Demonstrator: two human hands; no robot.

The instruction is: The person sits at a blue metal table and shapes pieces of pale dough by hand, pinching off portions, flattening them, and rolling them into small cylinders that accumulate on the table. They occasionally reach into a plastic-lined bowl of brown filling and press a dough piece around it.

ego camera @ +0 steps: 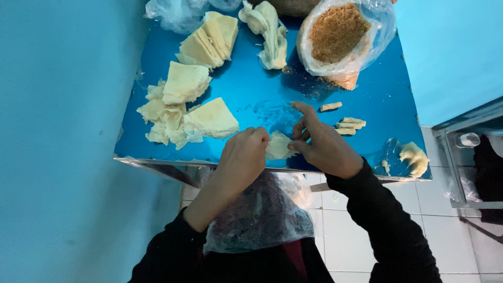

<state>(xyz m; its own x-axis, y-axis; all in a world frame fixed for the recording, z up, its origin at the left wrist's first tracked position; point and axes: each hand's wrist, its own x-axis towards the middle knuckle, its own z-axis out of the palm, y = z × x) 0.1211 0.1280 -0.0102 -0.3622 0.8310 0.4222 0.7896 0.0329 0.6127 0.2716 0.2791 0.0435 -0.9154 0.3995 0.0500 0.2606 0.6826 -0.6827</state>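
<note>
Crinkled clear plastic (pixel 259 217) over the lap hides what lies under it; beyond, the blue table (pixel 251 94), its far edge cut off; left hand (pixel 241 160) and right hand (pixel 325 147) pinch a pale dough piece (pixel 277 147), partly hidden; small rolls (pixel 350 124) beside them.

A small food-preparation kitchen: a shiny blue metal tabletop (pixel 251 94) carries stacked triangular pastry sheets (pixel 204 42) and a clear plastic bag of brown crumbs (pixel 338 31), between blue walls (pixel 57 131) above a white tiled floor (pixel 340 220).
</note>
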